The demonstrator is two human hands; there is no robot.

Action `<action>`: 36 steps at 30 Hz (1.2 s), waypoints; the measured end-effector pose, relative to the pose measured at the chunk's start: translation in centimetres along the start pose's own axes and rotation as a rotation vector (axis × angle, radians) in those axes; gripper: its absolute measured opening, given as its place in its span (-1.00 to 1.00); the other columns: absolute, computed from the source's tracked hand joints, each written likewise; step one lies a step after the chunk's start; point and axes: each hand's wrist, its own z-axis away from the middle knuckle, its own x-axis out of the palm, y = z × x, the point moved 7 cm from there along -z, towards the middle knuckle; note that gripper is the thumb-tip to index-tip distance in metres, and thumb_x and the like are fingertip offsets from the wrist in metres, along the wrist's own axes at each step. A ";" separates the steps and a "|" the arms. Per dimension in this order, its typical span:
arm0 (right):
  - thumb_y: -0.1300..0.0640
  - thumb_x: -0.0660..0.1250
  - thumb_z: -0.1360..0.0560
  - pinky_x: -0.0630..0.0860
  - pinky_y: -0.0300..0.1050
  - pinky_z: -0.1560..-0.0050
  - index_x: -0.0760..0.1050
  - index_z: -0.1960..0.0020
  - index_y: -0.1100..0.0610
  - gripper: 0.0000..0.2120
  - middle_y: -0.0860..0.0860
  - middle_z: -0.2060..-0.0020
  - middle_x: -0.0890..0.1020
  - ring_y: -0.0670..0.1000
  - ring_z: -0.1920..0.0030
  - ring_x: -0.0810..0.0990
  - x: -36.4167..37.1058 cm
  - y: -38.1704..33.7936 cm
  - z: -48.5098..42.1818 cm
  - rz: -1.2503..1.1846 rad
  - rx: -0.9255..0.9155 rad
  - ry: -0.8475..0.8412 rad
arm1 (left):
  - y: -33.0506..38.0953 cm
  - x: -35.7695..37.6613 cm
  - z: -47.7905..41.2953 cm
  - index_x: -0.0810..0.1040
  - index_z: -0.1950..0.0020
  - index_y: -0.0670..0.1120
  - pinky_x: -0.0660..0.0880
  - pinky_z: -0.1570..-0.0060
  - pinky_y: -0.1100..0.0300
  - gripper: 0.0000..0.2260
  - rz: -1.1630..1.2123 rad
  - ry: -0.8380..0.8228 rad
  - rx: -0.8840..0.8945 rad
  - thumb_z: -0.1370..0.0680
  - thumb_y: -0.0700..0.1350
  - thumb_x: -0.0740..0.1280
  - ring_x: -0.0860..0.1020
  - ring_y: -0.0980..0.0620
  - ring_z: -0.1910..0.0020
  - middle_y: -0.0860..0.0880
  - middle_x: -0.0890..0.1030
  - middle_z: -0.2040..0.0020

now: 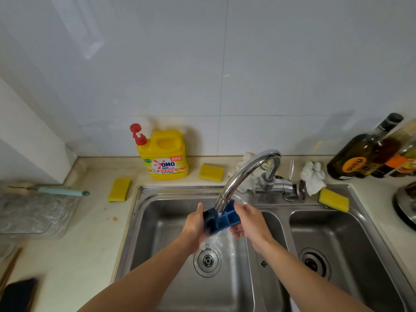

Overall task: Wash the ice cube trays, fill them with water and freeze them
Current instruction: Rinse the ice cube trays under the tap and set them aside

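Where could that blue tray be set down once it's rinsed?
Bare counter lies between the clear dish and the sink's left rim. The right basin holds nothing. Behind the faucet it is crowded: rags, sponges, bottles.

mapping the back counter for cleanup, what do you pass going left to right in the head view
teal-handled brush → left sponge → yellow detergent bottle → middle sponge → tap → white cloth → dark oil bottle

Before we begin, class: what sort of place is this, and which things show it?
Most likely a home kitchen: a steel double sink with a running tap, a yellow dish-soap jug and yellow sponges.
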 end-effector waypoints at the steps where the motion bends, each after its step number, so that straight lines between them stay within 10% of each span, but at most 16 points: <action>1: -0.07 0.22 -0.68 0.68 0.05 0.21 0.54 -0.13 0.16 -0.70 0.20 0.11 0.70 0.08 0.33 0.66 -0.3 0.7 -0.3 -0.022 0.044 0.001 | 0.4 -0.2 0.1 0.61 -0.13 -0.17 0.65 0.01 -0.09 -0.56 -0.035 0.016 0.032 -0.70 0.14 0.10 0.70 -0.20 0.01 -0.19 0.72 0.01; 7: -0.21 0.15 -0.68 0.65 -0.03 0.28 0.52 -0.14 0.16 -0.56 0.26 -0.02 0.64 0.19 0.20 0.64 1.2 3.9 -0.7 -0.229 0.324 -0.041 | 3.3 -1.0 2.0 0.65 -0.05 -0.01 0.59 0.28 0.26 -0.71 -0.270 0.030 0.284 -0.70 0.07 0.17 0.72 0.02 0.17 -0.05 0.73 0.07; 13: -0.22 0.13 -0.68 0.65 0.00 0.18 0.55 -0.17 0.19 -0.51 0.27 -0.06 0.65 0.19 0.18 0.66 3.5 3.3 -0.8 -0.230 0.286 -0.102 | 4.4 -2.7 2.7 0.64 -0.03 0.00 0.66 0.17 0.14 -0.77 -0.257 0.100 0.388 -0.68 0.06 0.23 0.66 -0.01 0.08 -0.03 0.70 0.10; 36: -0.14 0.10 -0.71 0.61 -0.08 0.31 0.55 -0.15 0.15 -0.59 0.20 0.14 0.69 0.06 0.34 0.62 -1.2 1.9 0.3 -0.171 0.147 -0.003 | 0.4 -0.3 0.9 0.60 -0.08 -0.13 0.64 0.30 0.08 -0.56 -0.099 0.062 0.077 -0.67 0.20 0.14 0.73 -0.08 0.24 -0.07 0.74 0.23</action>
